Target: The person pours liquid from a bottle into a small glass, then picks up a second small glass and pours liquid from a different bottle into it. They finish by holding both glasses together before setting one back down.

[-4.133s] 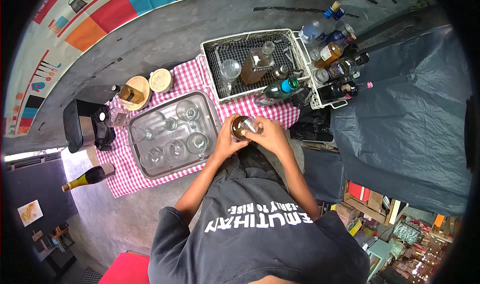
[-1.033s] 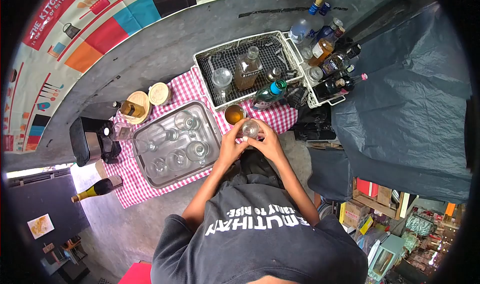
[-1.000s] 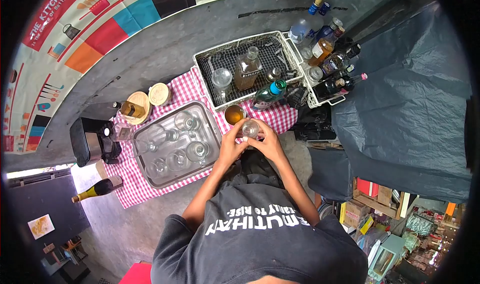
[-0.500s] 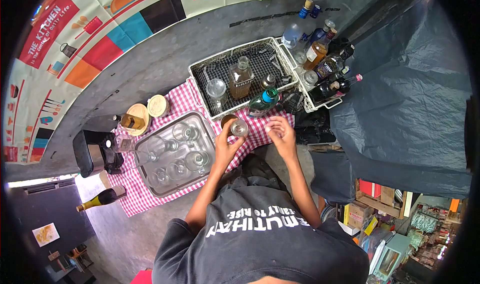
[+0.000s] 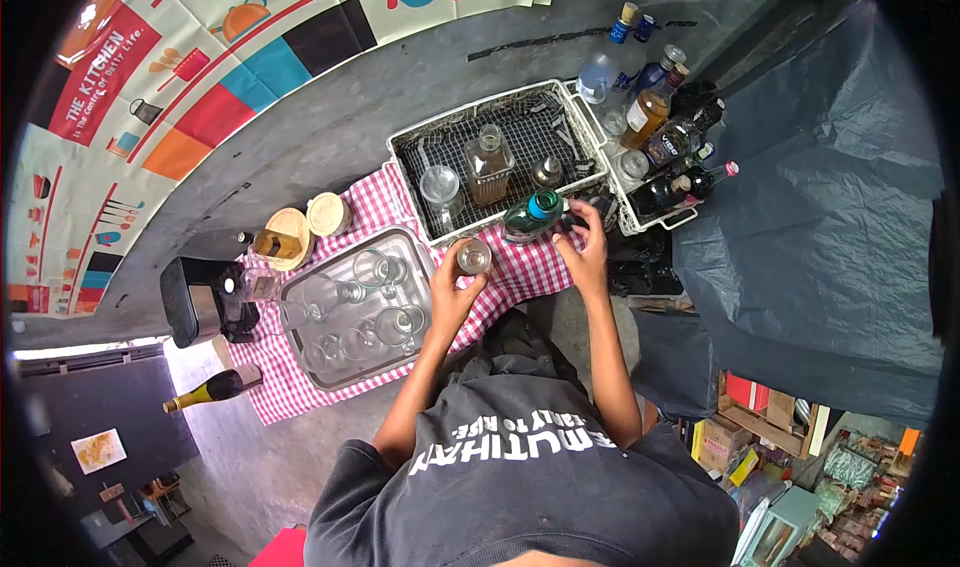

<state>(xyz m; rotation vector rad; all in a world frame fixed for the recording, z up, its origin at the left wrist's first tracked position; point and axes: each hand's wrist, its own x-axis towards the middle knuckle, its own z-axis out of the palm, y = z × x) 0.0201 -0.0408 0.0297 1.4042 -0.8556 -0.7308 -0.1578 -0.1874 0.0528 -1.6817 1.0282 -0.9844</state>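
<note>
A small clear drinking glass (image 5: 474, 257) is pinched between the thumb and fingers of my left hand (image 5: 453, 295), over the front edge of the checked cloth. My right hand (image 5: 588, 255) has its thumb and fingers apart, close to the right side of a green bottle with a blue neck (image 5: 533, 215). That bottle stands at the front of a white wire basket (image 5: 425, 239). Inside the basket are a square clear bottle (image 5: 490, 167), a glass mug (image 5: 440, 185) and a small metal-topped container (image 5: 547, 172).
A grey tray (image 5: 338, 385) of several stemmed glasses lies on the red-checked cloth (image 5: 375, 202) to the left. Beyond it are round wooden pieces (image 5: 328, 214), a black machine (image 5: 195, 302) and a dark bottle (image 5: 215, 387). More bottles (image 5: 650, 117) crowd a second basket at right.
My right hand has moved up to beside the green bottle. My left hand still holds the glass, and the whole view has shifted slightly.
</note>
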